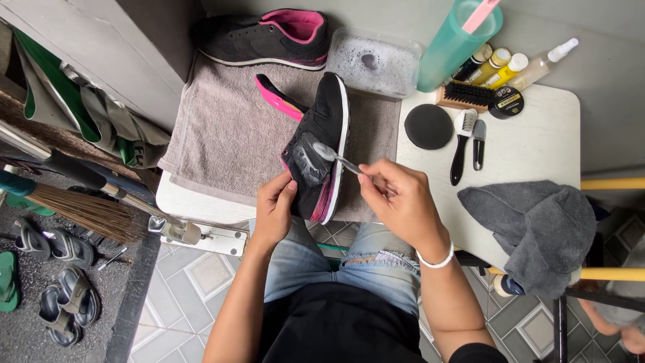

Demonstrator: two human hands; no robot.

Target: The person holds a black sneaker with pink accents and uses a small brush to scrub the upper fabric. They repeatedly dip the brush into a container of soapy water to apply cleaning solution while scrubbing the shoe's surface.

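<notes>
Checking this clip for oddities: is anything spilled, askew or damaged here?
Nothing spilled or damaged. White foam on the black shoe sits where the small brush in the right hand scrubs; the left hand steadies it. A pink insole lies loose on the towel.

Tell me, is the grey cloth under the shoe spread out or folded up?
Spread out. The grey towel lies flat over the table, under both shoes.

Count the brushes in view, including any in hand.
3: a small brush in the right hand on the shoe; a wooden brush by the bottles; a black-handled brush on the table. Others may be hidden.
</notes>
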